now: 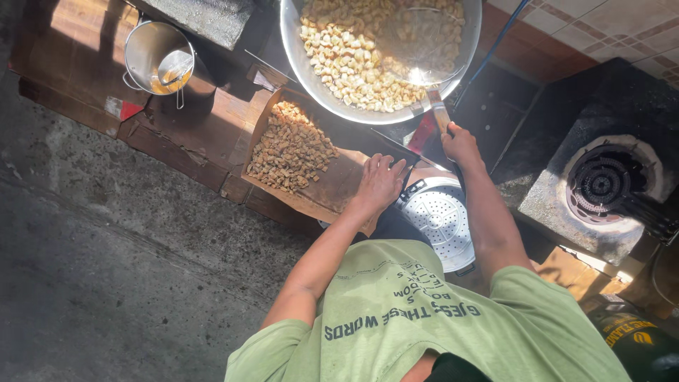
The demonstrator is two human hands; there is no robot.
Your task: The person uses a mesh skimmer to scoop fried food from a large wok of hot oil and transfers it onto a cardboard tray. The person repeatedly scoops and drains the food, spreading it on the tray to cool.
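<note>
My right hand [460, 143] grips the wooden handle [438, 107] of a round wire skimmer [417, 39]. The skimmer lies in a large metal pan [296, 60] full of pale fried pieces [346, 64]. My left hand [380, 182] rests flat, fingers spread, on the near edge of a cardboard tray [332, 187]. It holds nothing. On that tray lies a heap of browned fried pieces [290, 148], left of the hand. A perforated metal strainer bowl [440, 218] sits just below both hands.
A steel pot [152, 53] with a ladle and orange liquid stands at the upper left on brick. A concrete gas burner [605, 184] is at the right. A blue hose [498, 46] runs by the pan. Grey concrete floor [106, 283] spreads to the left.
</note>
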